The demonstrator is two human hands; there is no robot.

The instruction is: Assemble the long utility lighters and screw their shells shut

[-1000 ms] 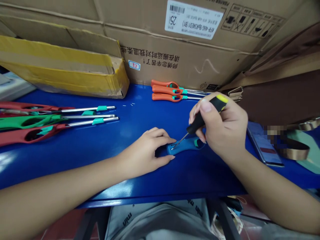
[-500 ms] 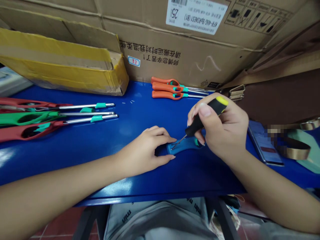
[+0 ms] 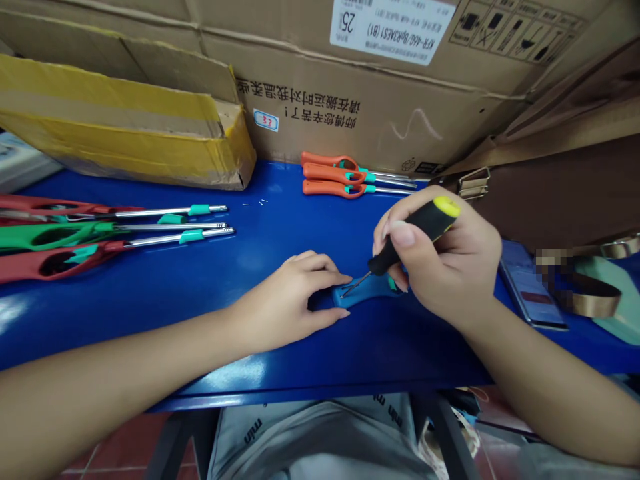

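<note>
A blue lighter body (image 3: 365, 291) lies flat on the blue table (image 3: 225, 280). My left hand (image 3: 295, 300) presses down on its left end, thumb and fingers pinched around it. My right hand (image 3: 440, 260) is wrapped round a black screwdriver with a yellow cap (image 3: 415, 230). The screwdriver's thin metal tip touches the lighter body near my left fingertips.
Red and green long-nosed lighters (image 3: 100, 233) lie at the left. Three orange ones (image 3: 340, 180) rest by the big cardboard box (image 3: 375, 87) at the back. A yellow-taped box (image 3: 125, 133) stands back left. A phone (image 3: 530, 287) and tape rolls (image 3: 590, 293) sit at right.
My right hand has tilted the screwdriver slightly lower, its yellow cap swinging a little to the right. The left hand and the lighter body stay where they were.
</note>
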